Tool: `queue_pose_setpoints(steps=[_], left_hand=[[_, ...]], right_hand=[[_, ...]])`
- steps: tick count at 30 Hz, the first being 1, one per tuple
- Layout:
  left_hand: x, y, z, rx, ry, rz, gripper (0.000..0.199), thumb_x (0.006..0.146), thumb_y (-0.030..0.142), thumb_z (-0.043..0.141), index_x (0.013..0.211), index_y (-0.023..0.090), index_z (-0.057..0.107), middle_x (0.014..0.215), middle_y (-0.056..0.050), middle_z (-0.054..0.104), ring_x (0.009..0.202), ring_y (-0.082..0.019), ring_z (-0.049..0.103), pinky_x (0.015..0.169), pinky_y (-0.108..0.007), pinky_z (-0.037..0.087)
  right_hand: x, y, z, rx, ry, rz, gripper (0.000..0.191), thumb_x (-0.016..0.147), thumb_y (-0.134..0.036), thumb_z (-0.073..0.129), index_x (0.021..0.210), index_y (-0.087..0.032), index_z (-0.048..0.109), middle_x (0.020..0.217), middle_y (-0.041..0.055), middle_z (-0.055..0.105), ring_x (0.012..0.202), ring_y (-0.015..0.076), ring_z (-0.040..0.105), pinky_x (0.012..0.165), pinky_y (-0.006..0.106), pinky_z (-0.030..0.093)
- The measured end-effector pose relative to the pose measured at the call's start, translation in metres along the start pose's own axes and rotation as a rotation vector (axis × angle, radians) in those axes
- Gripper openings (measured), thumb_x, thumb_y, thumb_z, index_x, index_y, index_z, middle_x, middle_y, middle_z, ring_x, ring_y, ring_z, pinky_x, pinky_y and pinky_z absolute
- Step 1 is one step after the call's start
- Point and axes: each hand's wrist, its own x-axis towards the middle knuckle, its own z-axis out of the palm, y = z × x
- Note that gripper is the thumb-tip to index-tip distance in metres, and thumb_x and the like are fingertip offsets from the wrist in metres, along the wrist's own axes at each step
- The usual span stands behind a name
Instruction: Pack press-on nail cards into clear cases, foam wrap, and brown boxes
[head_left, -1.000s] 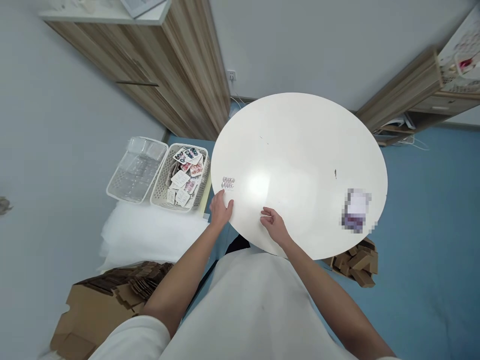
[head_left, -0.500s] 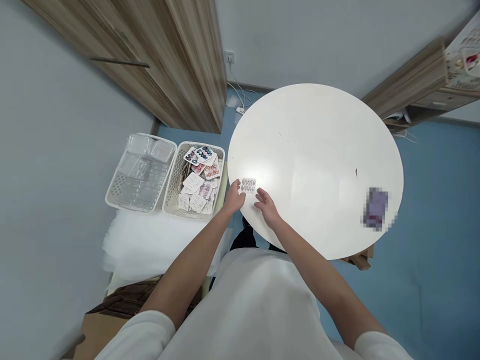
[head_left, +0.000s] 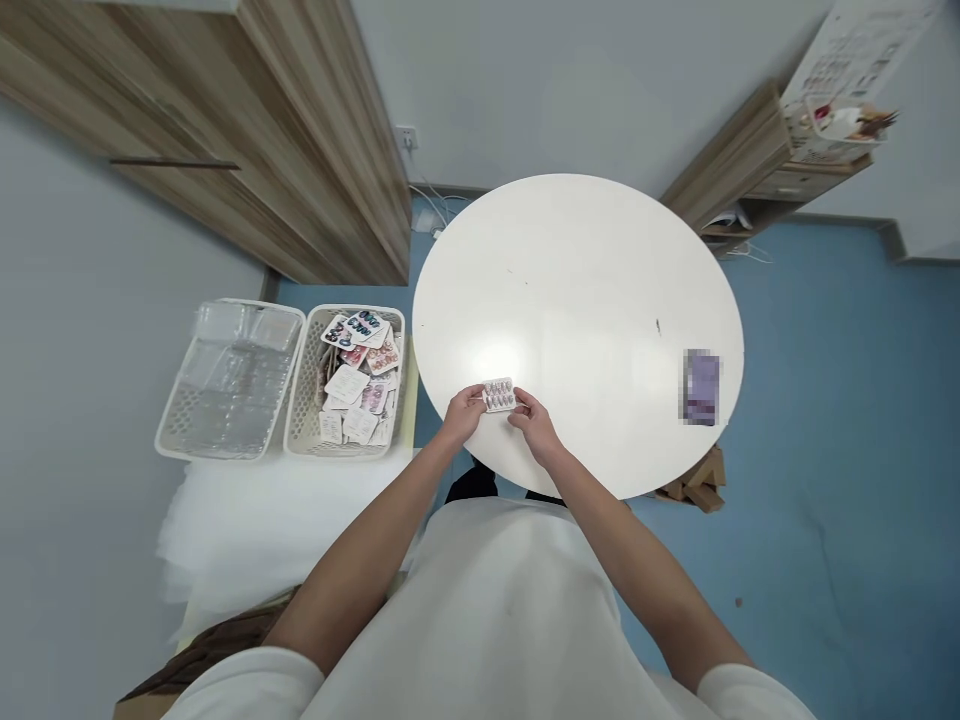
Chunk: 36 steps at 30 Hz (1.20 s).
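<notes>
A small white card with two rows of shiny pinkish false nails (head_left: 499, 395) is at the near left part of the round white table (head_left: 592, 300). My left hand (head_left: 463, 413) pinches the card's left edge between thumb and fingers. At the opposite edge, my right hand (head_left: 535, 422) has its bent fingers and thumb closed on the card. Whether the card rests on the tabletop or is slightly raised, I cannot tell.
Left of the table, a white basket (head_left: 296, 425) holds many nail cards. Beside it, another white basket (head_left: 166, 425) contains clear plastic boxes (head_left: 240, 385). White foam sheets (head_left: 262, 500) lie in front. A blurred purple item (head_left: 701, 388) sits at the table's right.
My right hand has closed in on the card's right edge, where a gap showed before. My left hand keeps hold of the left edge. The whole view has shifted.
</notes>
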Motion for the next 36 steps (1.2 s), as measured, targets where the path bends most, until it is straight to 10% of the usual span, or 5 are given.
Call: queue_pose_setpoints(steps=[17,28,36], left_hand=[[-0.037,0.007,0.155,0.063,-0.120,0.009,0.050,0.069,0.017,0.054,0.118,0.017,0.045,0.117,-0.011,0.050,0.094,-0.017,0.054,0.079,-0.030,0.043],[-0.048,-0.011,0.180,0.175,0.005,0.028,0.047,0.072,0.012,0.048,0.119,0.016,0.043,0.125,-0.013,0.047,0.109,-0.018,0.050,0.087,-0.031,0.041],[-0.072,-0.032,0.162,0.822,-0.031,0.442,0.030,0.071,0.017,0.053,0.101,0.020,0.056,0.105,-0.008,0.055,0.103,-0.024,0.049,0.091,-0.040,0.038]], right_hand=[[-0.044,0.035,-0.179,-0.101,-0.006,-0.025,0.065,0.063,-0.024,0.058,0.126,-0.022,0.044,0.125,0.0073,0.047,0.101,0.0187,0.052,0.083,0.032,0.045],[-0.031,0.052,-0.195,-0.265,-0.088,-0.144,0.059,0.067,-0.019,0.053,0.125,-0.024,0.043,0.125,0.0062,0.044,0.104,0.0175,0.051,0.085,0.032,0.045],[-0.046,0.070,-0.202,-0.937,-0.185,-0.454,0.034,0.072,-0.017,0.057,0.105,-0.024,0.056,0.107,0.0074,0.053,0.099,0.0234,0.049,0.083,0.037,0.040]])
